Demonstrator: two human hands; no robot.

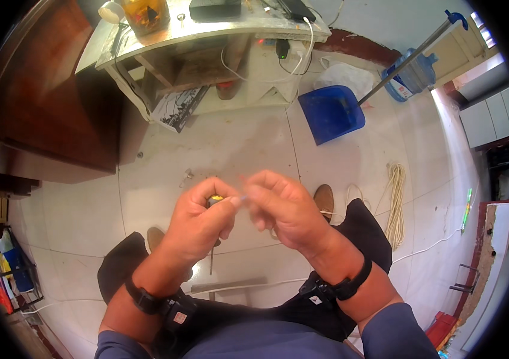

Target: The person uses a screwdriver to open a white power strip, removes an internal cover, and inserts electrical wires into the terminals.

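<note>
A head-worn fisheye view looks down past a person's knees, spread in black trousers (362, 224), to a pale tiled floor (194, 155). The person appears to be sitting, and both bare hands meet in front of the lap, probably so that they can work on one small spot together.

The left hand (201, 216) curls around what looks like a screwdriver, its yellow-and-dark handle (214, 200) showing inside the fist and its thin shaft (211, 260) pointing down below the hand. Carried this way, the tool seems tucked aside to leave that hand's thumb and forefinger free to pinch; they are nearly closed at the meeting point. The right hand (281, 206) faces it with thumb and fingers drawn narrow. A small blurred thing (244, 198) seems to lie between the two sets of fingertips, but motion blur hides what it is, and whether the right fingers grip it cannot be told.

On the floor to the right lies a long coil of cream cord (396, 206), perhaps bundled to keep it from tangling. Farther off, a blue long-handled dustpan (332, 113) stands near a blue water jug (410, 81), both beside a worn white table (224, 25).
</note>
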